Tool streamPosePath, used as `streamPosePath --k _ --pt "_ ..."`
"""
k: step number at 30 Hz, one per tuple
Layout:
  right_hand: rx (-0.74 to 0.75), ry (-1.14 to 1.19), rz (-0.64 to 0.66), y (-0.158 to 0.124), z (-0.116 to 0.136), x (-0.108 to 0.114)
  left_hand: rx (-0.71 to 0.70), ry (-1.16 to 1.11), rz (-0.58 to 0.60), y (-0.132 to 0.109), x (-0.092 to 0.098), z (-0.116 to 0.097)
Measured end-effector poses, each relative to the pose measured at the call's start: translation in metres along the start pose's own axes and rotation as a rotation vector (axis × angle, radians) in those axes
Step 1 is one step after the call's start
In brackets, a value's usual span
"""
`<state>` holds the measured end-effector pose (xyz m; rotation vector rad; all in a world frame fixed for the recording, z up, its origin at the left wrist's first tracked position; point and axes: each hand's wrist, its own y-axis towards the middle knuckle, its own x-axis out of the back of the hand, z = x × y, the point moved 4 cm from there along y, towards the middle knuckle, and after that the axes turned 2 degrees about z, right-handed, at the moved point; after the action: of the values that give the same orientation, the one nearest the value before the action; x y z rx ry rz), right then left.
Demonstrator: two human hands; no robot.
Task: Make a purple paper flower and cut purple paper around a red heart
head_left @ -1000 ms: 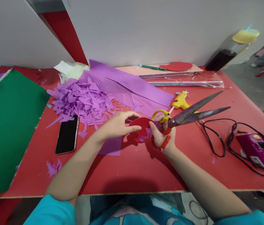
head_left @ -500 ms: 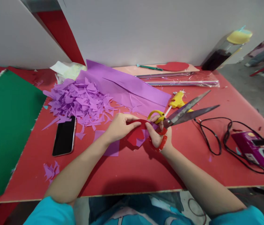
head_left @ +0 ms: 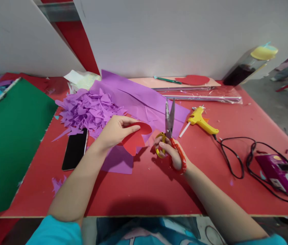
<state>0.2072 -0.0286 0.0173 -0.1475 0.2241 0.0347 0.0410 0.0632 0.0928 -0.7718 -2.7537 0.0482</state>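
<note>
Left of the scissors [head_left: 169, 133], the cutout [head_left: 132, 141] is pinched by the fingers [head_left: 134, 128] of the left hand [head_left: 114, 131]. The scissors are gripped by the right hand [head_left: 175, 158] (blades [head_left: 172, 117] slightly parted, fingers curled). If swung toward it, the cutout could be nicked.

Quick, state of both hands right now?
Left hand: closed, pinching the red cutout between thumb and fingers.
Right hand: closed on the handles of the scissors, blades slightly apart.
</note>
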Motion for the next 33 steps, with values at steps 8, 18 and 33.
streamPosePath --k 8,18,33 --pt "0.111 0.056 0.021 -0.003 0.01 -0.003 0.016 0.004 0.201 -0.006 -0.012 -0.002" --pt "0.146 -0.372 -0.145 -0.003 0.018 0.003 -0.011 0.194 0.288 0.0 -0.038 0.01" --pt "-0.084 -0.284 -0.063 0.0 0.019 0.008 0.099 0.134 0.076 0.006 -0.003 0.011"
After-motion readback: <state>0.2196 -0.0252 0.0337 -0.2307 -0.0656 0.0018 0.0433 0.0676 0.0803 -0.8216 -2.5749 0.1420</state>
